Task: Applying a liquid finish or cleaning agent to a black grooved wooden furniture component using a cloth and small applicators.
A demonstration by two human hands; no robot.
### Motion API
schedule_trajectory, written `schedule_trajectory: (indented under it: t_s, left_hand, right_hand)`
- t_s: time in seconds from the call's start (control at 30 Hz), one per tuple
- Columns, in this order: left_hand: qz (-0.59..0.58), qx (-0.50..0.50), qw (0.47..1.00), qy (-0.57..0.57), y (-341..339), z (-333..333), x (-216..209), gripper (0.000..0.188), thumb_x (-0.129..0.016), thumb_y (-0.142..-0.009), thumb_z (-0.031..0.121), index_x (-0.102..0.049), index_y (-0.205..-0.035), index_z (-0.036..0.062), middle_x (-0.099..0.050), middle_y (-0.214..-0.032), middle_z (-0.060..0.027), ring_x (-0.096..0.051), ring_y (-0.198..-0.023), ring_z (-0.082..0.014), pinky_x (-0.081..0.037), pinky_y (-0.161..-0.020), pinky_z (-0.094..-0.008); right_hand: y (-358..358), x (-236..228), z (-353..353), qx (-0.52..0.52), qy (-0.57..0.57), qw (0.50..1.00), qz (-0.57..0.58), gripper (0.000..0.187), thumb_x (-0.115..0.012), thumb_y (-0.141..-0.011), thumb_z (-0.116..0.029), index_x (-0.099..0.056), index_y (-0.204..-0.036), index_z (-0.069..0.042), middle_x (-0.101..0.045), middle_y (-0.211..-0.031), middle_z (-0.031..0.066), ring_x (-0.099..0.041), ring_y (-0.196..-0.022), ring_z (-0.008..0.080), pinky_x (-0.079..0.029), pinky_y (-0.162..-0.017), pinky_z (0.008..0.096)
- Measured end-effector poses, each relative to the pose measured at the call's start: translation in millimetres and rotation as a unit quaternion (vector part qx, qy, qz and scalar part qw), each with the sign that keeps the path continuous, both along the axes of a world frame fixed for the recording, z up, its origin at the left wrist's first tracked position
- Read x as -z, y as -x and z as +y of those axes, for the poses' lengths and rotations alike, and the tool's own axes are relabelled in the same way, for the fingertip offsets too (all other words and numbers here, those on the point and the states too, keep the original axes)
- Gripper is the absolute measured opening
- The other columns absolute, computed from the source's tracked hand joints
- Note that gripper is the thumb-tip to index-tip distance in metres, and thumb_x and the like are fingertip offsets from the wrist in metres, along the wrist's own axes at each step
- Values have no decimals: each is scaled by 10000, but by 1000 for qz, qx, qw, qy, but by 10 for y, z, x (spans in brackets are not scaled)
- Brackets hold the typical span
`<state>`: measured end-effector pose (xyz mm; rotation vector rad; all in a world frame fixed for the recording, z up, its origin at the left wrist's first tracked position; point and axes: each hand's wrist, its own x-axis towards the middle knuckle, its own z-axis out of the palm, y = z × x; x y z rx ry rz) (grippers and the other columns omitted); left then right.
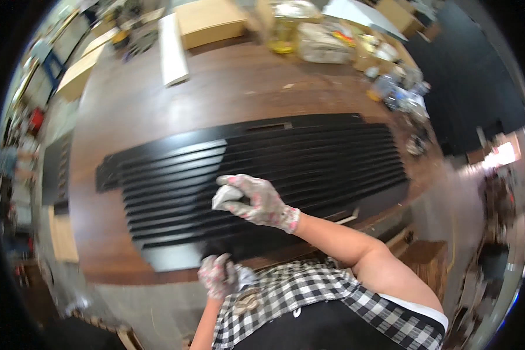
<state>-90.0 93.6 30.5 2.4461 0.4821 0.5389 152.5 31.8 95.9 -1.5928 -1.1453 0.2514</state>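
A black slatted panel (262, 169) lies across the brown table (122, 105) in front of me. Above its middle, my right hand (261, 203), in a pale glove with pink spots, is closed round a crumpled white wad (226, 197) that looks like cloth or paper. My left hand (217, 277), gloved alike, is curled at the panel's near edge, low in the picture. Beside it, close to my shirt, shows a whitish crumpled piece (246, 276). Whether the left fingers grip that piece is unclear, since they are blurred.
A white strip of board (173, 49) and a cardboard box (210, 23) sit at the table's far side. A bottle of yellow liquid (283, 35), a wrapped bundle (325, 44) and plastic bottles (385, 86) crowd the far right. A dark slotted panel (57, 169) stands left of the table.
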Motion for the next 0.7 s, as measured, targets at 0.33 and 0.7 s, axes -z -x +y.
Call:
schedule_trajectory:
  t_s: [0.33, 0.7]
  left_hand:
    - [60, -165, 982, 67, -286, -415, 60, 134, -489, -870, 121, -551, -824, 12, -553, -801, -160, -543, -770, -330, -427, -723, -412]
    - [63, -221, 973, 30, -517, -642, 134, 185, -462, -894, 138, -522, -833, -27, -521, -793, -165, -499, -741, -318, -410, -718, -405]
  right_hand:
    - [-2411, 155, -4141, 596, 95, 793, -87, 256, -678, -821, -196, -619, -1011, -34, -640, -975, 100, -606, -901, 213, -479, -832, 343]
    - [-3435, 447, -5100, 623, 292, 723, -64, 359, -672, -808, -249, -620, -1106, -55, -645, -1085, 159, -612, -1010, 300, -468, -875, 379]
